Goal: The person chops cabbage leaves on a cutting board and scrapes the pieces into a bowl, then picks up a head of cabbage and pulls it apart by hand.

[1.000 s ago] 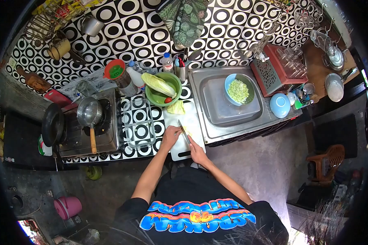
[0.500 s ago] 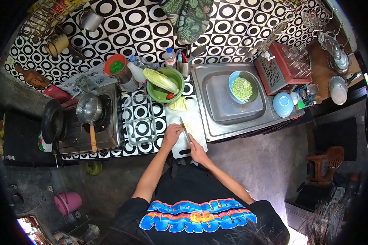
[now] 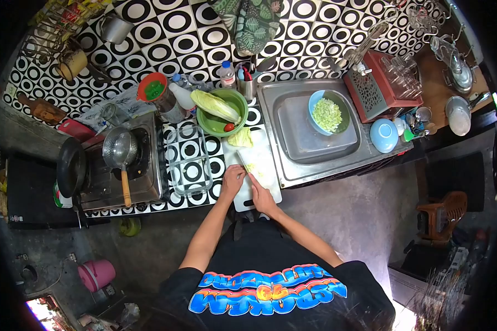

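- Holding the knife (image 3: 244,161): right hand (image 3: 264,198), fingers closed around its handle, over the near half of the white cutting board (image 3: 266,157). Blade points toward the board's far edge; outline hard to make out.
- Left hand (image 3: 234,179) just left of the blade, at the board's left edge. Fingers curled together; can't tell whether they pinch anything.
- Small pale-yellow cut bits (image 3: 252,166) by the blade, mid-board.
- Board sits at the front edge of the desk (image 3: 217,164), slotted end nearest the person.
- Loose cabbage leaf (image 3: 240,138) on the board's far left corner.
- Green bowl (image 3: 242,103) just beyond that corner: napa cabbage (image 3: 215,107) leaning in it, red tomato (image 3: 228,127) at its near side.
- Clear glass dish (image 3: 190,191) left of the board, near the desk's front edge.
- Sink (image 3: 269,127) right of the board. Blue bowl (image 3: 315,113) of chopped pale-green vegetable (image 3: 327,115) stands on a plastic container (image 3: 301,135) in the basin.
- Second blue bowl (image 3: 384,135) upside down at the sink's right edge.
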`<act>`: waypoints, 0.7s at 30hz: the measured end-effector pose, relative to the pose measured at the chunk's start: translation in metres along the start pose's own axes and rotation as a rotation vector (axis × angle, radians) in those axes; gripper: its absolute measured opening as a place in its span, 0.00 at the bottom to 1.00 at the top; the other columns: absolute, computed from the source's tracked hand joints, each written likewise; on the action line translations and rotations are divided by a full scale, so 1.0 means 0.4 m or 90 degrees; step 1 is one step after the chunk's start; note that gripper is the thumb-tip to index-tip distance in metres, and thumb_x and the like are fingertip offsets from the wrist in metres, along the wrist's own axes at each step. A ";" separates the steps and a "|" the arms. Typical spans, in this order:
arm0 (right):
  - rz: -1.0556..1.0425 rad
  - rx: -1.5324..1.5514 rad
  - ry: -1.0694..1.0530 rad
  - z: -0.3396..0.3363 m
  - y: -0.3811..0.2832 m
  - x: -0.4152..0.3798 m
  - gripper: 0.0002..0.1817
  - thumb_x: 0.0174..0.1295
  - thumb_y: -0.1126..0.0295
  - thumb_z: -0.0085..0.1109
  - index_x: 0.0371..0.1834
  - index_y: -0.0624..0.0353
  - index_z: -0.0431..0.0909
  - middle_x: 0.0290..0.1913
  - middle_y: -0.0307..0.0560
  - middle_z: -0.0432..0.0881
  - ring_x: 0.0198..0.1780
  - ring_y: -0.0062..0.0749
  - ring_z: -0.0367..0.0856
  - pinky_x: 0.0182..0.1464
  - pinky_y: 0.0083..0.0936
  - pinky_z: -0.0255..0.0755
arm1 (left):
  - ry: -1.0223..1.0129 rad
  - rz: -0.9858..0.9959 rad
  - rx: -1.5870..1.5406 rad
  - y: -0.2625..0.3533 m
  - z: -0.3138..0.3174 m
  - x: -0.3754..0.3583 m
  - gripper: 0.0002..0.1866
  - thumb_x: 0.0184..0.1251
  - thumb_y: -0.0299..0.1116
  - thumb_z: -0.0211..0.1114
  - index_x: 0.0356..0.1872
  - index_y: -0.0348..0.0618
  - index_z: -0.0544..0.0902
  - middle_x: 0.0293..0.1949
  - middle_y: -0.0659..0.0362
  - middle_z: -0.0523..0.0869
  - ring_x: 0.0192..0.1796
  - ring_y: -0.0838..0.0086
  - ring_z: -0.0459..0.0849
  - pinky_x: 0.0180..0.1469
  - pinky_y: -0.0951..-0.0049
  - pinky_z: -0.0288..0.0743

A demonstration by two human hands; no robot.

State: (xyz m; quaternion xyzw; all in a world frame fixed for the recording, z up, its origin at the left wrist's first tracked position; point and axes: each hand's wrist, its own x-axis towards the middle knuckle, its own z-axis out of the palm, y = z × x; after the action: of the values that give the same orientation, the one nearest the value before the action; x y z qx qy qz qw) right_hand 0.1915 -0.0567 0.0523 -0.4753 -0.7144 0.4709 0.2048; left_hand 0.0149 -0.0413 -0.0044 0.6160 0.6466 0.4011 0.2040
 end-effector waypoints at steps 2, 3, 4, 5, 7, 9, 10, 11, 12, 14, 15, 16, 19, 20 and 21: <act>0.015 -0.004 -0.021 -0.015 -0.003 -0.002 0.30 0.77 0.70 0.42 0.82 0.44 0.56 0.27 0.73 0.79 0.34 0.73 0.80 0.41 0.51 0.73 | 0.007 -0.003 -0.007 0.010 -0.001 -0.003 0.06 0.58 0.25 0.70 0.35 0.35 0.90 0.41 0.50 0.91 0.53 0.55 0.86 0.57 0.61 0.79; -0.008 0.002 -0.013 -0.017 0.003 -0.007 0.30 0.77 0.70 0.42 0.82 0.44 0.56 0.27 0.73 0.79 0.34 0.73 0.80 0.41 0.52 0.72 | 0.014 0.001 -0.011 0.011 0.000 -0.005 0.06 0.58 0.25 0.70 0.35 0.35 0.89 0.41 0.50 0.91 0.53 0.55 0.86 0.57 0.61 0.79; -0.031 0.007 -0.003 -0.019 0.009 -0.018 0.30 0.77 0.70 0.42 0.82 0.44 0.57 0.27 0.73 0.79 0.34 0.73 0.80 0.41 0.53 0.72 | 0.019 0.005 -0.016 0.011 -0.001 -0.006 0.06 0.58 0.25 0.70 0.35 0.35 0.89 0.41 0.50 0.91 0.53 0.55 0.86 0.57 0.61 0.79; -0.053 0.012 0.008 -0.020 0.014 -0.023 0.30 0.77 0.70 0.42 0.82 0.44 0.57 0.28 0.73 0.79 0.34 0.73 0.80 0.41 0.54 0.72 | 0.024 0.003 -0.014 0.011 -0.003 -0.006 0.06 0.59 0.25 0.70 0.36 0.35 0.89 0.41 0.50 0.91 0.53 0.55 0.86 0.57 0.61 0.79; -0.011 -0.022 -0.021 -0.023 0.024 -0.030 0.30 0.77 0.70 0.42 0.82 0.44 0.57 0.28 0.73 0.80 0.35 0.74 0.80 0.42 0.55 0.72 | 0.033 0.000 -0.015 0.012 0.006 -0.008 0.06 0.59 0.25 0.69 0.36 0.35 0.90 0.41 0.50 0.91 0.54 0.56 0.85 0.57 0.61 0.79; 0.007 -0.047 -0.032 -0.022 0.029 -0.024 0.30 0.76 0.70 0.43 0.82 0.44 0.57 0.29 0.73 0.80 0.36 0.74 0.80 0.42 0.56 0.72 | 0.022 -0.004 0.014 0.005 0.011 -0.011 0.07 0.60 0.26 0.69 0.37 0.36 0.90 0.42 0.50 0.91 0.54 0.56 0.85 0.58 0.61 0.79; 0.003 -0.053 -0.029 -0.010 0.025 -0.007 0.30 0.76 0.70 0.43 0.82 0.44 0.57 0.29 0.74 0.80 0.36 0.74 0.81 0.42 0.56 0.72 | 0.022 -0.001 0.020 -0.001 0.012 -0.010 0.07 0.61 0.26 0.70 0.38 0.36 0.90 0.42 0.50 0.91 0.54 0.56 0.86 0.58 0.61 0.79; 0.001 -0.057 -0.026 0.002 0.022 0.003 0.30 0.76 0.70 0.43 0.82 0.44 0.57 0.29 0.74 0.81 0.36 0.74 0.81 0.43 0.56 0.72 | 0.018 0.001 0.027 -0.007 0.013 -0.017 0.07 0.61 0.26 0.70 0.38 0.36 0.90 0.42 0.50 0.91 0.54 0.56 0.86 0.58 0.61 0.79; 0.021 -0.028 -0.033 -0.004 0.011 0.017 0.30 0.76 0.71 0.42 0.82 0.44 0.58 0.32 0.73 0.82 0.37 0.74 0.81 0.44 0.56 0.74 | 0.026 -0.009 0.014 -0.001 0.008 -0.024 0.07 0.61 0.26 0.70 0.38 0.36 0.90 0.42 0.50 0.91 0.54 0.57 0.86 0.58 0.61 0.79; -0.078 -0.006 0.037 0.010 0.046 0.046 0.30 0.76 0.71 0.42 0.82 0.43 0.58 0.36 0.71 0.84 0.38 0.72 0.83 0.46 0.55 0.75 | 0.046 -0.022 -0.016 0.015 0.012 -0.018 0.07 0.60 0.27 0.71 0.38 0.36 0.90 0.41 0.50 0.91 0.53 0.57 0.86 0.59 0.60 0.79; -0.129 0.005 0.070 0.023 0.076 0.063 0.30 0.76 0.70 0.42 0.82 0.43 0.58 0.38 0.71 0.85 0.38 0.71 0.84 0.47 0.54 0.76 | 0.049 -0.026 -0.029 0.020 0.011 -0.013 0.08 0.60 0.27 0.71 0.38 0.36 0.91 0.41 0.51 0.91 0.53 0.57 0.86 0.59 0.60 0.79; -0.195 -0.012 0.107 0.031 0.102 0.079 0.30 0.77 0.69 0.42 0.82 0.42 0.57 0.37 0.67 0.86 0.35 0.65 0.84 0.44 0.51 0.77 | 0.051 -0.030 -0.040 0.022 0.008 -0.011 0.08 0.60 0.27 0.72 0.38 0.36 0.91 0.41 0.51 0.91 0.52 0.57 0.86 0.58 0.60 0.79; -0.216 -0.006 0.099 -0.014 0.120 0.105 0.30 0.78 0.67 0.42 0.83 0.41 0.57 0.31 0.54 0.84 0.23 0.44 0.81 0.34 0.39 0.78 | 0.033 -0.037 -0.061 0.021 0.001 -0.002 0.08 0.58 0.28 0.74 0.37 0.37 0.91 0.41 0.52 0.92 0.51 0.57 0.86 0.57 0.60 0.79; -0.106 0.041 0.015 -0.037 0.118 0.096 0.30 0.78 0.66 0.42 0.83 0.40 0.56 0.27 0.48 0.81 0.19 0.36 0.77 0.29 0.34 0.76 | 0.023 -0.040 -0.064 0.018 -0.003 -0.001 0.08 0.57 0.28 0.74 0.37 0.38 0.91 0.41 0.52 0.92 0.51 0.57 0.86 0.57 0.61 0.79; 0.033 0.114 -0.070 -0.080 0.038 0.074 0.30 0.79 0.65 0.42 0.83 0.39 0.57 0.24 0.42 0.74 0.16 0.27 0.69 0.22 0.27 0.70 | 0.018 -0.049 -0.052 0.016 -0.007 0.000 0.07 0.57 0.29 0.75 0.36 0.38 0.91 0.41 0.52 0.92 0.51 0.57 0.86 0.57 0.61 0.79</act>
State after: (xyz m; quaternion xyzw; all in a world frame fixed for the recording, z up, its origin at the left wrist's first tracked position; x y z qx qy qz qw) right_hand 0.2088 -0.0139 0.0498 -0.4468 -0.6671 0.5633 0.1950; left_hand 0.0171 -0.0426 0.0022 0.5760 0.6555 0.4279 0.2353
